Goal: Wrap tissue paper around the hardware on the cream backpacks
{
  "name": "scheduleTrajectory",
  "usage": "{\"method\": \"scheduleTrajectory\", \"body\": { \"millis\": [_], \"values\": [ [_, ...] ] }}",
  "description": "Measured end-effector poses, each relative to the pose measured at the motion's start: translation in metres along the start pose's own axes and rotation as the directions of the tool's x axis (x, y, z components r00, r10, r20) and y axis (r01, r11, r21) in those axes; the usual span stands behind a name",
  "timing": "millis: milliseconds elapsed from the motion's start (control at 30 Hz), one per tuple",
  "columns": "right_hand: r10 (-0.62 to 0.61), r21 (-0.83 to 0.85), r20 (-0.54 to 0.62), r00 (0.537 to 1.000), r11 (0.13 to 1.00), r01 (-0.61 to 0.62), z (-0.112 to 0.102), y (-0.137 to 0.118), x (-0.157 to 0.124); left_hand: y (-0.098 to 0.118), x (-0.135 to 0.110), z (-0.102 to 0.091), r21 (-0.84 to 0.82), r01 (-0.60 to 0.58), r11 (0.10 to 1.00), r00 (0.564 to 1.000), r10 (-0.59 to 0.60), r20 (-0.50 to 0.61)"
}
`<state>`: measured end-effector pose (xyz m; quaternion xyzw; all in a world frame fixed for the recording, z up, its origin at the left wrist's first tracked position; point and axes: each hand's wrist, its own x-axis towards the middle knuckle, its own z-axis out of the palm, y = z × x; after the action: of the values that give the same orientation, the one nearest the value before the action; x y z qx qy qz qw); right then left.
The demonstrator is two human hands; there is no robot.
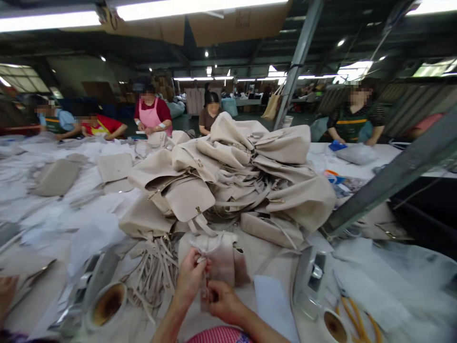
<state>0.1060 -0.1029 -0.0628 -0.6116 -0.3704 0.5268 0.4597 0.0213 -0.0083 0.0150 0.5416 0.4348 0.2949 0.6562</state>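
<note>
My left hand (190,275) is closed, its fingertips pinching a narrow beige strap (204,286) in front of my body. Lower and to the right, my right hand (225,299) is curled with its fingers around the lower part of the same strap. Just beyond both hands lies a beige bag (224,259) with a flap and a small metal fitting on its right side. A bundle of thin loose beige straps (157,267) spreads to the left of my left hand. The detail between my fingers is blurred.
A tall heap of beige bags (228,176) fills the middle. Tape dispensers stand left (96,286) and right (310,281); yellow-handled pliers (355,314) lie far right. A slanted metal beam (392,176) crosses the right side. Several co-workers stand across the table; another person's hand (7,293) shows at the left edge.
</note>
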Motion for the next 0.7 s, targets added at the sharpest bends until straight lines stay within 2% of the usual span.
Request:
{"method": "scheduleTrajectory", "body": {
  "millis": [100, 200, 300, 433, 500, 533, 633, 700],
  "values": [
    [0.025, -0.003, -0.098, 0.995, 1.000, -0.026, -0.008, 0.002, -0.001, 0.007, 0.009, 0.003, -0.070, 0.015, 0.997, 0.999, -0.013, 0.029],
    [0.106, 0.031, -0.101, 0.989, 0.994, -0.103, -0.025, 0.010, -0.015, 0.007, 0.011, 0.000, -0.188, 0.071, 0.980, 0.997, -0.065, 0.039],
    [0.146, 0.033, -0.171, 0.974, 0.989, -0.142, -0.046, 0.025, -0.044, 0.002, 0.010, -0.003, -0.305, 0.182, 0.935, 0.983, -0.178, 0.041],
    [0.154, -0.035, -0.384, 0.910, 0.983, -0.180, -0.079, 0.043, -0.092, 0.000, 0.012, -0.002, -0.344, 0.266, 0.900, 0.963, -0.263, 0.058],
    [0.139, -0.086, -0.520, 0.843, 0.973, -0.214, -0.105, 0.048, -0.116, 0.001, 0.014, 0.000, -0.332, 0.280, 0.901, 0.959, -0.276, 0.060],
    [0.127, -0.112, -0.595, 0.794, 0.965, -0.238, -0.120, 0.050, -0.127, 0.002, 0.015, 0.000, -0.319, 0.274, 0.907, 0.961, -0.270, 0.058],
    [0.083, -0.160, -0.801, 0.593, 0.925, -0.345, -0.172, 0.056, -0.154, 0.002, 0.014, 0.000, -0.287, 0.228, 0.931, 0.974, -0.220, 0.060],
    [0.051, -0.181, -0.874, 0.484, 0.889, -0.420, -0.204, 0.062, -0.163, 0.003, 0.012, -0.001, -0.284, 0.214, 0.935, 0.977, -0.201, 0.076]
  ]
}}
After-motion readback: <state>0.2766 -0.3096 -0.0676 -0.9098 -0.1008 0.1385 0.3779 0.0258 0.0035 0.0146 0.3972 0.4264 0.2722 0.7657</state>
